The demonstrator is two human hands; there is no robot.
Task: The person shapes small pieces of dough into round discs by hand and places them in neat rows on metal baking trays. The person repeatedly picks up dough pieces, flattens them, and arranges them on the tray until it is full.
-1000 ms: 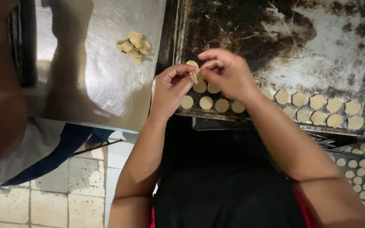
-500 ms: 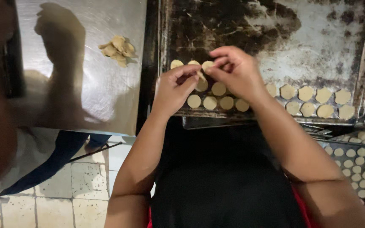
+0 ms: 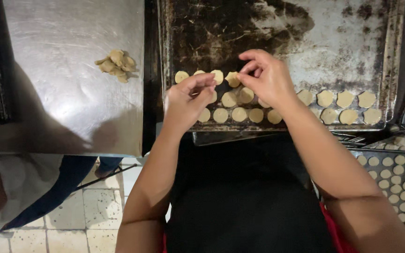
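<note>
A dark, stained baking tray (image 3: 343, 28) lies in front of me with rows of small round dough discs (image 3: 345, 99) along its near edge. My right hand (image 3: 270, 77) pinches one dough disc (image 3: 233, 78) at the end of the third row, fingertips closed on it. Just to the left, my left hand (image 3: 188, 98) hovers over the discs with its fingers curled and nothing clearly in it; its fingertips are near another disc (image 3: 217, 76).
A small heap of dough scraps (image 3: 116, 64) lies on the steel table (image 3: 62, 103) at left. A second tray filled with discs (image 3: 399, 180) sits lower right. Another person's arm and clothing (image 3: 5, 187) show at lower left, above a tiled floor (image 3: 94, 220).
Both hands were joined on one disc over the near rows. They have moved apart; the right hand has carried the disc up to the third row.
</note>
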